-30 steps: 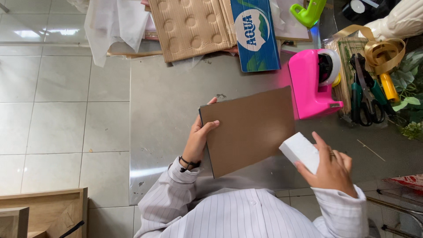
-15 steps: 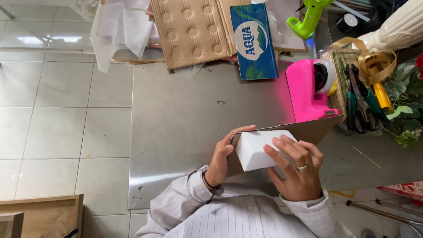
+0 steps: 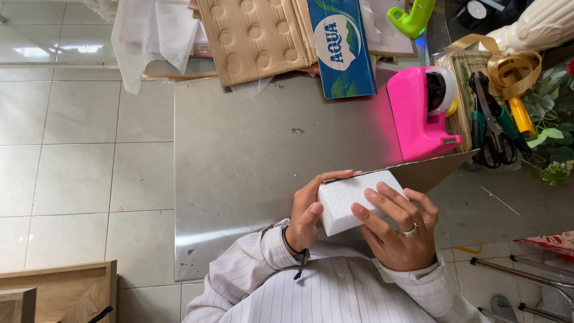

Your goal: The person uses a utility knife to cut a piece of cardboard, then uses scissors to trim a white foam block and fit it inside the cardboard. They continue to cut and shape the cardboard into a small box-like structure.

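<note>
A white rectangular block [image 3: 347, 200] lies against a brown cardboard sheet [image 3: 436, 170], held over the near edge of a grey metal table [image 3: 251, 161]. My left hand [image 3: 308, 215] grips the block's left end, its fingertips curled over the top edge. My right hand [image 3: 397, 230], with a ring on one finger, covers the block's right half with fingers spread across its face. The cardboard is tilted, and most of it is hidden behind the block and my hands.
A pink tape dispenser [image 3: 421, 110] stands just beyond the cardboard. Behind it are scissors [image 3: 487, 128], gold ribbon [image 3: 511, 69], green leaves [image 3: 556, 134], a blue carton [image 3: 341, 45], embossed cardboard [image 3: 257, 36] and a green tool [image 3: 412, 17]. Tiled floor [image 3: 78, 137] lies left.
One second ago my left hand held the cardboard and my right held the block apart from it. The block has come onto the cardboard, and both hands now hold it.
</note>
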